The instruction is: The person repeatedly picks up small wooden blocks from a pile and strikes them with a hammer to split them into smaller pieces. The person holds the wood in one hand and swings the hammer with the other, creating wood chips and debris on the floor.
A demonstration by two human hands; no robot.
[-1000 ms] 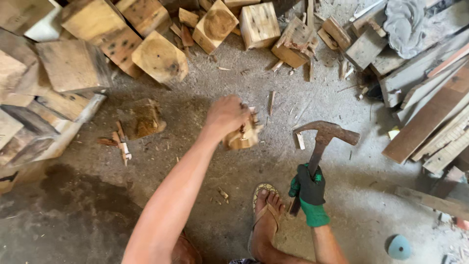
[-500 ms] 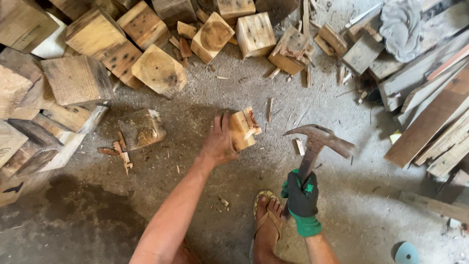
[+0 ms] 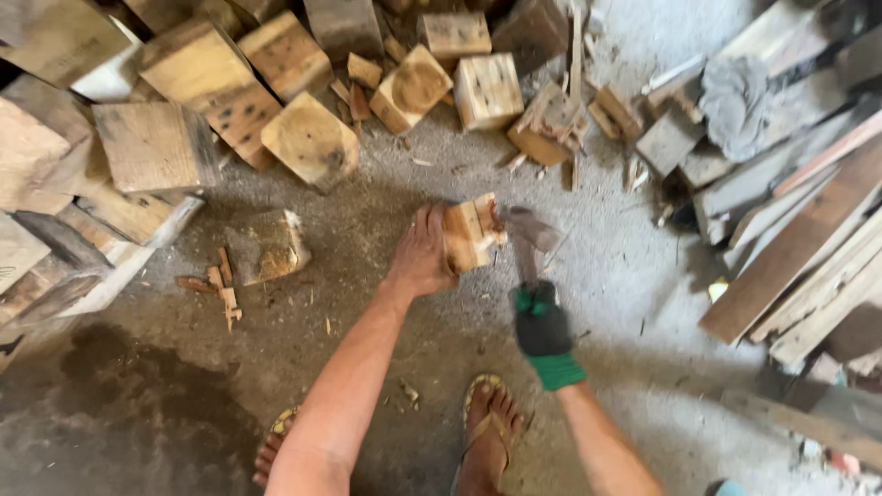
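My bare left hand (image 3: 421, 254) grips a small pale wood block (image 3: 470, 233) and holds it up above the concrete floor. My right hand (image 3: 544, 329), in a black and green glove, is shut on the handle of a claw hammer (image 3: 527, 237). The blurred hammer head sits right beside the block's right side, by its splintered edge. Both my sandalled feet show below, one (image 3: 490, 432) under the right hand and one (image 3: 276, 450) at the bottom left.
Many cut wood blocks (image 3: 312, 142) are heaped along the top and left. A lone block (image 3: 266, 246) with wood splinters lies left of my hand. Long planks (image 3: 799, 257) lean at the right, with a grey cloth (image 3: 735, 101) above them.
The hammer has swung left from well clear of the block to right against it. My left hand has kept hold of the block and drawn slightly nearer.
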